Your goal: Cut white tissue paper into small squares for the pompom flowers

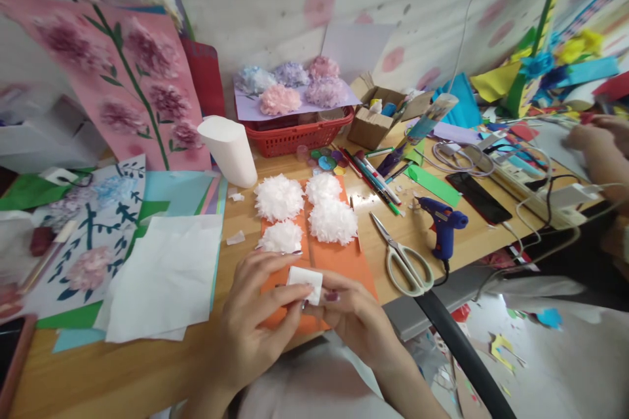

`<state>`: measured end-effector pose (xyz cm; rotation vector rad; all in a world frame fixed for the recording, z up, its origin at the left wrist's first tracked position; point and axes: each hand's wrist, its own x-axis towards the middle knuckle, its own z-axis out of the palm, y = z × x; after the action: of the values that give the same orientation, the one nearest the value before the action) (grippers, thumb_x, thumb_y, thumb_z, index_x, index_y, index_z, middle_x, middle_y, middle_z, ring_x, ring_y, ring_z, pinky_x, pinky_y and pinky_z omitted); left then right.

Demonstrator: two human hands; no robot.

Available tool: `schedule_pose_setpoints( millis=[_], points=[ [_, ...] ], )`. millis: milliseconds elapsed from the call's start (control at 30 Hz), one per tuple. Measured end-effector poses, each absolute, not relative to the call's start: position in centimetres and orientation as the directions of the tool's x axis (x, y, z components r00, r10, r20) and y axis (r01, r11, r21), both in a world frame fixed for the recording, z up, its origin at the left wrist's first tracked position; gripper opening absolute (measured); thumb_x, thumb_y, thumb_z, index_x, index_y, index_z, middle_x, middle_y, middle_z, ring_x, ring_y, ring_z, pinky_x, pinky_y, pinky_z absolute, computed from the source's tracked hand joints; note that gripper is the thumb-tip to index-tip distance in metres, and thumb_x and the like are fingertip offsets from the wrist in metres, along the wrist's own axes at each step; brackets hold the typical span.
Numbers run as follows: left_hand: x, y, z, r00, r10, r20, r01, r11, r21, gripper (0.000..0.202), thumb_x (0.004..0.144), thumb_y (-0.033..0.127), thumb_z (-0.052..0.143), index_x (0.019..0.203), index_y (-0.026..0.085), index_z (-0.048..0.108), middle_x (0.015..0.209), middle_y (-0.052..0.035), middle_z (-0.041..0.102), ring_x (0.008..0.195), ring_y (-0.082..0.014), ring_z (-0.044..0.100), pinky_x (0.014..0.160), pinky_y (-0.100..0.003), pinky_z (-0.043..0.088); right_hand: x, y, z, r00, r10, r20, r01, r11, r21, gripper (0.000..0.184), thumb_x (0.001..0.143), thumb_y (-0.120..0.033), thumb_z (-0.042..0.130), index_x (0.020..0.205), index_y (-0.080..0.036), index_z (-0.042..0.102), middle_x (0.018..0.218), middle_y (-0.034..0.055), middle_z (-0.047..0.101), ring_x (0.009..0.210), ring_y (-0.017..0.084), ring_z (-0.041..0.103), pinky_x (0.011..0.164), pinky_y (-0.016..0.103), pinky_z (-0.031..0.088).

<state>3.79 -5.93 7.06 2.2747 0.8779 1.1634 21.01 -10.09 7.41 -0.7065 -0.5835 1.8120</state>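
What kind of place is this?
Likely a craft table, maybe in a classroom: tissue flowers, scissors and a glue gun lie out, and the left hand and right hand pinch a tissue square.

Tissue flowers (304,213) on card sheet (344,262), folded tissue (304,280) at near end; scissors (403,258), then glue gun (442,226), right; basket (295,136) behind.

Bare worktop (122,373) lies open at the near left edge, with a narrow strip between the tissue sheets (164,278) and the orange sheet (344,262). Ahead, white paper flowers (279,198) block the way (scissors (397,252) and glue gun (442,224) crowd the right).
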Motion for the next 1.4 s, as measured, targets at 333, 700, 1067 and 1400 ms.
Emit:
schedule_pose_setpoints(
  millis=[333,700,1067,1400],
  points=[
    [3.7,-5.9,7.2,0.489,0.685,0.539,0.319,-0.716,0.621,0.037,0.083,-0.001,0.06,0.105,0.026,0.071,0.128,-0.0093,0.061,0.119,-0.0259,0.058,0.107,-0.05,0.045,20.5,-10.0,7.1,-0.204,0.946,-0.25,-0.621,-0.323,-0.714,0.025,0.084,-0.041,0.076,0.1,-0.022,0.075,0.102,0.0074,0.078,0.096,0.022,0.073,0.09,0.036,0.057],
    [4.7,-6.9,6.0,0.183,0.91,0.371,0.15,-0.399,0.905,0.032,0.074,0.019,0.084,0.098,0.024,0.063,0.107,-0.0048,0.064,0.105,-0.0223,0.064,0.094,-0.036,0.053,20.3,-9.7,6.6,-0.093,0.965,-0.247,-0.701,-0.239,-0.672,0.018,0.081,-0.038,0.08,0.093,-0.027,0.071,0.116,0.0055,0.075,0.099,0.021,0.07,0.095,0.039,0.053],
    [7.1,-6.8,6.6,0.095,0.959,0.266,-0.002,-0.267,0.964,0.001,0.083,0.022,0.076,0.083,0.023,0.076,0.083,-0.0026,0.077,0.083,-0.0184,0.071,0.083,-0.03,0.056,19.9,-10.0,5.4,0.073,0.978,-0.196,-0.533,-0.128,-0.836,0.023,0.075,-0.045,0.084,0.088,-0.029,0.074,0.117,0.005,0.073,0.113,0.025,0.064,0.098,0.039,0.051],
    [6.3,-6.2,5.0,-0.061,0.979,-0.194,-0.187,0.18,0.966,0.033,0.07,0.047,0.085,0.084,0.018,0.077,0.085,-0.0077,0.081,0.09,-0.0248,0.076,0.084,-0.033,0.058,31.8,-13.9,3.5,0.534,0.817,0.217,0.757,-0.348,-0.552,0.035,0.09,-0.046,0.057,0.107,-0.017,0.067,0.106,0.0158,0.067,0.099,0.033,0.062,0.087,0.049,0.049]
  ],
)
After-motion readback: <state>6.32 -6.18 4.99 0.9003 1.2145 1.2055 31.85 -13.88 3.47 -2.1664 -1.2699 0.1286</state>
